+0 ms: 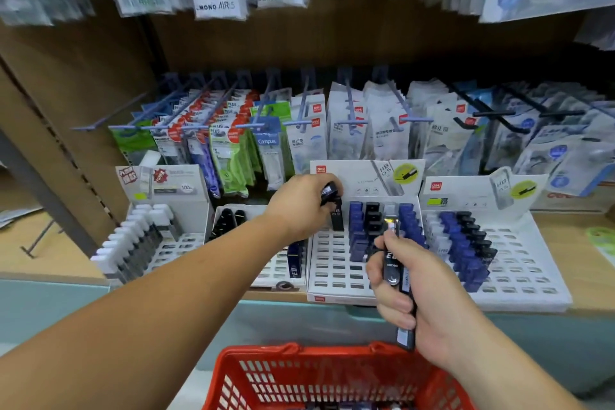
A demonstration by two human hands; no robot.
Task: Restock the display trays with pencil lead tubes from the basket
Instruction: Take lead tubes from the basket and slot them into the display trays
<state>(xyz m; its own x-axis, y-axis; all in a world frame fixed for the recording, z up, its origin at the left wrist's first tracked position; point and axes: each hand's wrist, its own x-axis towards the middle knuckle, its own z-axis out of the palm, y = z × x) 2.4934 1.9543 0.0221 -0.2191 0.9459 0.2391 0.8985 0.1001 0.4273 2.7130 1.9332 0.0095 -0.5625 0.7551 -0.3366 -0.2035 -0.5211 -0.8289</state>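
Observation:
My left hand (301,206) pinches a black lead tube (336,215) by its cap, upright over the back left slots of the middle white display tray (327,280). Blue and black tubes (376,223) fill the tray's back middle rows. My right hand (406,289) grips a bundle of several dark lead tubes (397,271) above the tray's front edge. The red basket (332,379) sits below, close to me, with a few tubes dimly visible at its bottom.
A right tray (519,273) holds rows of white, blue and black tubes. Two left trays (173,243) hold white-capped and black tubes. Packaged correction tapes hang on hooks (349,123) behind and above. The wooden shelf edge (589,306) runs in front of the trays.

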